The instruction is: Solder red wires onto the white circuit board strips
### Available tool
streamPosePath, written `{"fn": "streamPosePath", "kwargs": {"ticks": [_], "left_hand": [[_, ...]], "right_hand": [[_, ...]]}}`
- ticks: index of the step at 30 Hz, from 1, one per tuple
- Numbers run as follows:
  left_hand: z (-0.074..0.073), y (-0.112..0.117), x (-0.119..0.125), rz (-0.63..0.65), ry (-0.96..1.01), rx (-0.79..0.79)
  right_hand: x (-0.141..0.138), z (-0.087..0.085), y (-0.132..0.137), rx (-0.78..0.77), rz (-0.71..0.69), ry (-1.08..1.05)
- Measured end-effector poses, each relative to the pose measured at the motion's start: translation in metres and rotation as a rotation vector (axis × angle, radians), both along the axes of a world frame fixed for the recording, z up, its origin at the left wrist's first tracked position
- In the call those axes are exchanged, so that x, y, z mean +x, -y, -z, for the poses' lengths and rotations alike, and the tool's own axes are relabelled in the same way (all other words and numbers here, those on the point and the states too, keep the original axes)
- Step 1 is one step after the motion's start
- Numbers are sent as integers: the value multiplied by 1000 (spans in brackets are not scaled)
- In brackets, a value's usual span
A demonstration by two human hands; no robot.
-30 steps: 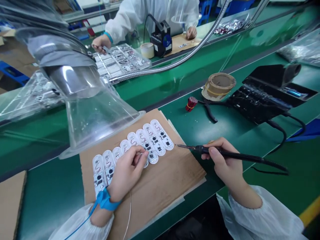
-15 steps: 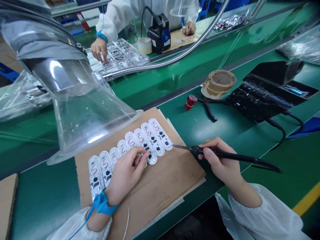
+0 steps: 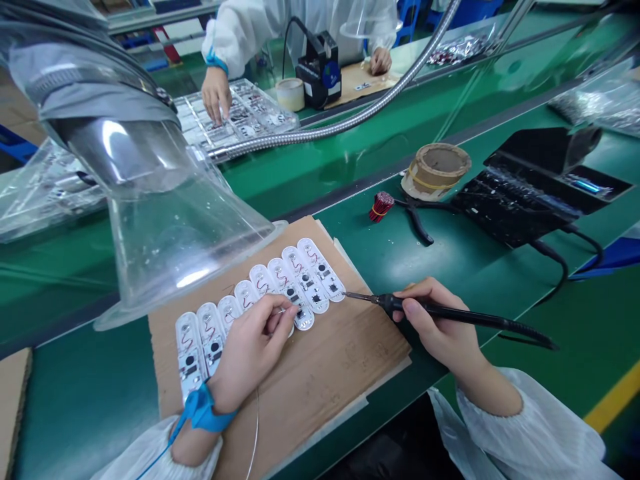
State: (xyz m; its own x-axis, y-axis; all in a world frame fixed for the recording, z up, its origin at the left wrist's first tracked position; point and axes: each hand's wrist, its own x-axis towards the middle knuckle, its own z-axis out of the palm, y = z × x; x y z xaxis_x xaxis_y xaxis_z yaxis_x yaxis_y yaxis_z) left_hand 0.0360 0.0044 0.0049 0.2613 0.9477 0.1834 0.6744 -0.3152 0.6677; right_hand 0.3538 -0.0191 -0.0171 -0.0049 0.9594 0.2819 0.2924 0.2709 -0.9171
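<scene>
Slim black soldering iron (image 3: 450, 315) tip just off the right end of the white oblong circuit boards (image 3: 320, 270).
We gripped it penlike in our right hand (image 3: 440, 327), the nearer hand to that end; the row's long axis ran diagonally up-right across a brown cardboard sheet (image 3: 345, 367). Our left hand (image 3: 249, 353), fingers curled, pinched a thin silver wire (image 3: 287, 310) over the row's middle.

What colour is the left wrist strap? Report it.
The wrist strap is blue, clearest in the head view.

No text, labels or numbers can be read anywhere.
</scene>
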Motion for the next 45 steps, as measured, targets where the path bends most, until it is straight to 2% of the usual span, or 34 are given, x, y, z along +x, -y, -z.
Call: {"fn": "streamPosePath", "kwargs": {"ticks": [15, 32, 34, 39, 41, 45], "left_hand": [[-2, 0, 0, 0, 8, -6], [-5, -1, 3, -4, 24, -14], [-5, 0, 3, -13, 38, -21], [-3, 3, -1, -95, 92, -19], [-2, 4, -3, -130, 113, -9], [-2, 3, -3, -150, 119, 4]], "right_hand": [[-1, -1, -2, 6, -48, -60], [1, -2, -3, 13, -138, -9], [-3, -4, -1, 11, -98, -69], [-27, -9, 6, -27, 123, -224], [-34, -8, 8, -41, 131, -220], [-35, -2, 8, -37, 59, -187]]}}
